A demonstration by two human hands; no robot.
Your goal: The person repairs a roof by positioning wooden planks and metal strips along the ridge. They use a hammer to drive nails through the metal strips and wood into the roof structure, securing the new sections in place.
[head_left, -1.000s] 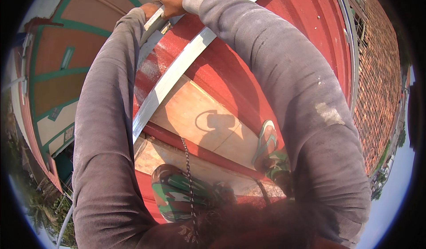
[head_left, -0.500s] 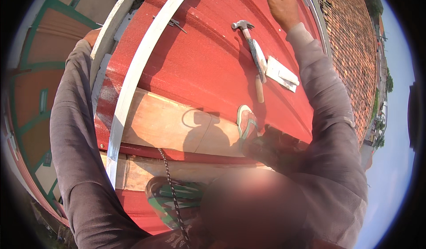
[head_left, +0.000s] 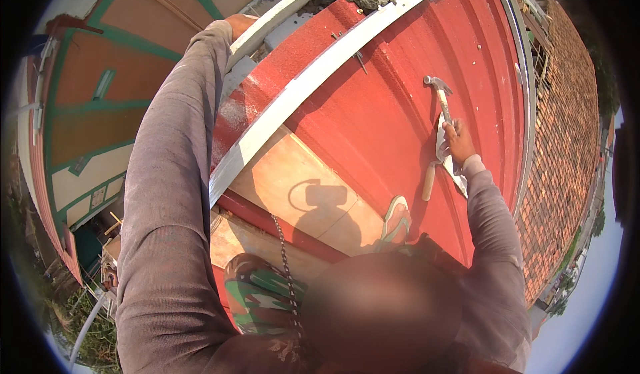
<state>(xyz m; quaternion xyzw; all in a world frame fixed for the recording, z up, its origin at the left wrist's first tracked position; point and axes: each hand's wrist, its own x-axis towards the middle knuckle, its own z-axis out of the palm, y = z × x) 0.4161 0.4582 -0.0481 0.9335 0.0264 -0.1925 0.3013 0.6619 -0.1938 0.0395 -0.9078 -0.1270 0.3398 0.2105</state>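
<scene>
Right hand [head_left: 459, 141] closed around the wooden-handled steel claw hammer [head_left: 437, 131] lying on the red corrugated metal roof [head_left: 373, 114] | left hand [head_left: 239, 25] grips white roof-edge board [head_left: 280, 14] | hammering not begun.

I see open red roof [head_left: 393, 107] left of the hammer [head_left: 437, 117]; the white batten [head_left: 300, 97] bars the far left.

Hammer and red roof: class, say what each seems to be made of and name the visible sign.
Hammer: grey metal head, probably steel, on a pale handle that looks like wood, matte and light tan. Red roof: probably painted sheet metal, going by its long pressed ribs and even, slightly glossy red coat.
</scene>
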